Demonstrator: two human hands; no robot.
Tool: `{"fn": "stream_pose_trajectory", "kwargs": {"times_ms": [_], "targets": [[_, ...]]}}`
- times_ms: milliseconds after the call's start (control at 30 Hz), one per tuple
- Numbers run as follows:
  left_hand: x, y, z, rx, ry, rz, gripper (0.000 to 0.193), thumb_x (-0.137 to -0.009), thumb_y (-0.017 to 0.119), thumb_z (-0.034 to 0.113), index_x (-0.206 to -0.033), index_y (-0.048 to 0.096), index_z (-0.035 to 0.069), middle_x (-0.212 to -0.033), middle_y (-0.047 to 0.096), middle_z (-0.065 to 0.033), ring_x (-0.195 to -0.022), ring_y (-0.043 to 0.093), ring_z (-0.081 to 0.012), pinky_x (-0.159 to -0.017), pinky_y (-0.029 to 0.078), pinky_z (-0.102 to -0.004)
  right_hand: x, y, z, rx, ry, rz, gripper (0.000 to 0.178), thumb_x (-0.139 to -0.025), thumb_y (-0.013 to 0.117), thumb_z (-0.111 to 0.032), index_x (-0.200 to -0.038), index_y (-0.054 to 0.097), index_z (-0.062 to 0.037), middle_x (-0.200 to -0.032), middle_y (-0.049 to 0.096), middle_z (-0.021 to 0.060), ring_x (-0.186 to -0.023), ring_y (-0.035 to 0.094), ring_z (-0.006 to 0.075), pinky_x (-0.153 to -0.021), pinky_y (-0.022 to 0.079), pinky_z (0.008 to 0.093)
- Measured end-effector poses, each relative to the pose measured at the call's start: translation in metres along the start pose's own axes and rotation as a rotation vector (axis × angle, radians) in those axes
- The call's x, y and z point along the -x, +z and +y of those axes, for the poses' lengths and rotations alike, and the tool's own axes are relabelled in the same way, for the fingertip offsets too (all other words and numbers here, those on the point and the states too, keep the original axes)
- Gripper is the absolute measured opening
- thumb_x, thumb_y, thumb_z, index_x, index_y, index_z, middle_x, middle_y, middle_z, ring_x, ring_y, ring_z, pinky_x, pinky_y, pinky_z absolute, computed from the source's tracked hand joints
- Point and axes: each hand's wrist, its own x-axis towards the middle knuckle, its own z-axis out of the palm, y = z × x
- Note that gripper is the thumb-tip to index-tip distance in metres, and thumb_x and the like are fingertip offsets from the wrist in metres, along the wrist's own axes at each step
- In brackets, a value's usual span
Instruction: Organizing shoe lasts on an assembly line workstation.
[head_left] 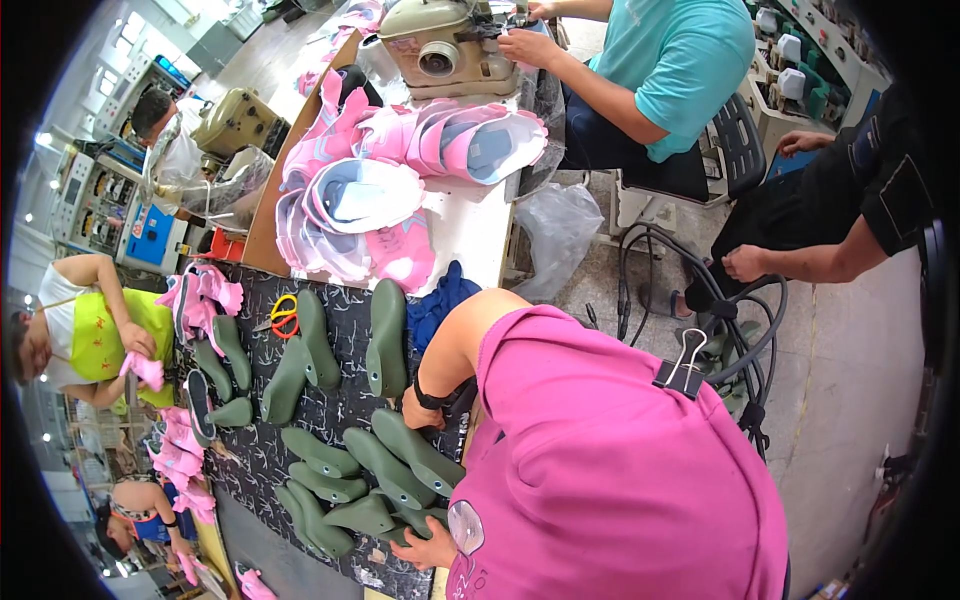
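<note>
My right hand (421,411), with a dark band at its wrist, is at the table edge beside several green shoe lasts (385,468). Its fingers are mostly hidden, so whether it is closed cannot be made out. Lower in the picture my left hand (428,546) has its fingers apart, next to the lasts at the near end of the group. One green last (362,514) lies just beyond its fingertips. More lasts (387,340) rest between my right hand and a pair of scissors (284,316) with orange and yellow handles. A dark blue cloth (440,303) lies crumpled by my right forearm.
Pink shoe uppers (365,195) are heaped on a white tabletop beside a sewing machine (440,50). A person in a teal shirt (690,70) works there. Black cables (755,340) hang behind me. Another person in a yellow-green apron (125,335) holds a pink piece across the table.
</note>
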Motion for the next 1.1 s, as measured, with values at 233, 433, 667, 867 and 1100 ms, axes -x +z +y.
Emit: {"fn": "stream_pose_trajectory", "kwargs": {"times_ms": [233,433,667,867,1100], "targets": [[0.01,-0.006,0.001,0.343,-0.338,0.076,0.053,-0.067,0.069,0.04,-0.091,0.06,-0.006,-0.137,0.026,-0.0296,-0.117,0.04,-0.0436,-0.091,0.037,-0.051,0.002,-0.013,-0.015,0.009,-0.086,0.015,0.048,-0.062,0.076,-0.036,-0.094,0.068,-0.0013,-0.101,0.065,0.0181,-0.094,0.062,0.0341,-0.083,0.049,0.0411],[0.002,-0.024,0.04,0.007,-0.036,0.206,0.046,-0.055,0.07,0.027,-0.079,0.061,-0.011,-0.123,0.039,-0.0348,-0.104,0.045,-0.0482,-0.091,0.037,-0.0504,0.04,-0.022,-0.028,-0.257,0.048,0.082,0.042,-0.062,0.073,-0.024,-0.1,0.06,-0.0089,-0.075,0.065,0.0136,-0.074,0.065,0.0294,-0.066,0.051,0.0407],[0.019,-0.039,0.054,0.106,-0.265,0.01,0.048,-0.06,0.078,0.029,-0.086,0.059,-0.007,-0.141,0.017,-0.0316,-0.123,0.029,-0.046,-0.095,0.03,-0.0505,0.039,-0.002,-0.016,-0.068,0.113,0.119,0.065,-0.065,0.078,-0.039,-0.098,0.044,0.004,-0.081,0.062,0.024,-0.079,0.062,0.0396,-0.07,0.049,0.0453],[0.037,-0.03,0.042,0.197,-0.266,0.164,0.045,-0.059,0.079,0.025,-0.084,0.058,-0.007,-0.14,0.019,-0.0328,-0.123,0.028,-0.0468,-0.094,0.027,-0.0523,0.031,-0.01,-0.019,-0.037,0.138,0.02,0.064,-0.066,0.077,-0.038,-0.1,0.044,0.005,-0.086,0.063,0.0255,-0.082,0.062,0.0403,-0.073,0.049,0.0444],[0.015,-0.036,-0.003,0.179,-0.272,0.098,0.046,-0.058,0.079,0.027,-0.087,0.062,-0.005,-0.13,0.036,-0.0248,-0.116,0.036,-0.0398,-0.092,0.03,-0.0483,0.036,-0.012,-0.02,-0.052,0.169,0.011,0.063,-0.067,0.077,-0.038,-0.102,0.046,0.0039,-0.088,0.063,0.0253,-0.085,0.062,0.04,-0.075,0.048,0.0446]]}}
